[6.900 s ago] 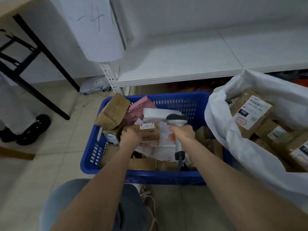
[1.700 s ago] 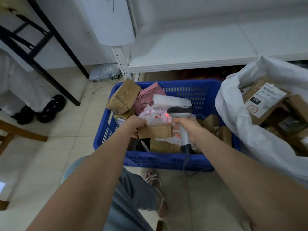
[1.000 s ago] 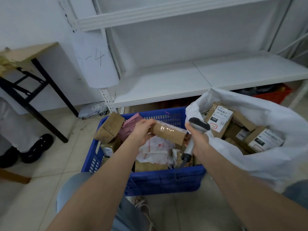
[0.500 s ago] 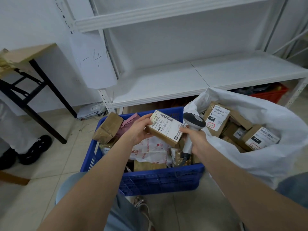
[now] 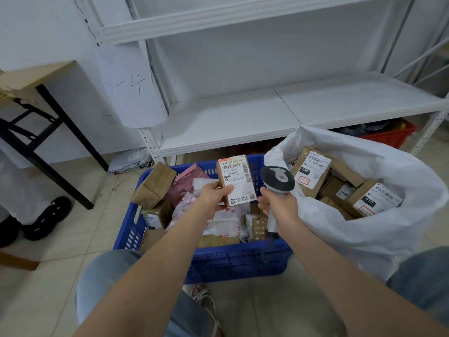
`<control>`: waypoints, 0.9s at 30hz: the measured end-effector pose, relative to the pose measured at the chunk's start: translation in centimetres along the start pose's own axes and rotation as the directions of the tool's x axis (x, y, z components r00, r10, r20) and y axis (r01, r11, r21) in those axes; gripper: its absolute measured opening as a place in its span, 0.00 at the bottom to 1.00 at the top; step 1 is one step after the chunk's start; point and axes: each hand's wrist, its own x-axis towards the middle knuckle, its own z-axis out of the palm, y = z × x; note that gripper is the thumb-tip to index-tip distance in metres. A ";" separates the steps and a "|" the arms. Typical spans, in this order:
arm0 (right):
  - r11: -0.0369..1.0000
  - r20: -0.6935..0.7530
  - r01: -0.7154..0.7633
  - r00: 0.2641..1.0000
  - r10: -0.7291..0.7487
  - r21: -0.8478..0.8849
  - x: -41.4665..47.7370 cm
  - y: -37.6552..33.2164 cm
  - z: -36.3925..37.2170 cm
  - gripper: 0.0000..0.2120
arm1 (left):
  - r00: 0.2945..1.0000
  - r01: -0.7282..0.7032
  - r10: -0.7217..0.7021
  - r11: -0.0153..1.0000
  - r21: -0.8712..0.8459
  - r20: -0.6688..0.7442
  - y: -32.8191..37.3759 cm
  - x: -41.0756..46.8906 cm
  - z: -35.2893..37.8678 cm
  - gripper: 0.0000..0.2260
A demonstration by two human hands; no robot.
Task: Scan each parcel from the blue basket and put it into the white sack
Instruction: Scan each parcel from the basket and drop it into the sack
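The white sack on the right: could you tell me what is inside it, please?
The white sack holds several brown cardboard parcels with white shipping labels; anything beneath them is hidden.

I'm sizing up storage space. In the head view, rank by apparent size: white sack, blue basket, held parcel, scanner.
1. white sack
2. blue basket
3. held parcel, in the left hand
4. scanner, in the right hand

Parcel and scanner look nearly alike, so that order is unsure.
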 end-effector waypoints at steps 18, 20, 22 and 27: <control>0.970 0.118 0.040 0.993 -0.012 -0.239 -5.7 0.7 -0.4 0.06 | 1.000 -0.013 0.015 0.995 0.096 -0.021 -2.0 -0.4 1.5 0.14; 0.971 0.119 0.038 0.993 -0.010 -0.235 -5.7 0.8 -0.5 0.05 | 1.000 -0.016 0.018 0.996 0.091 -0.018 -2.0 -0.4 1.6 0.15; 0.971 0.122 0.040 0.992 -0.010 -0.238 -5.6 0.8 -0.5 0.05 | 1.000 -0.013 0.015 0.996 0.091 -0.017 -1.9 -0.3 1.7 0.16; 0.966 0.115 0.041 0.993 -0.012 -0.254 -5.2 0.6 -0.5 0.06 | 1.000 -0.003 0.006 0.994 0.112 -0.019 -1.8 -0.1 2.0 0.18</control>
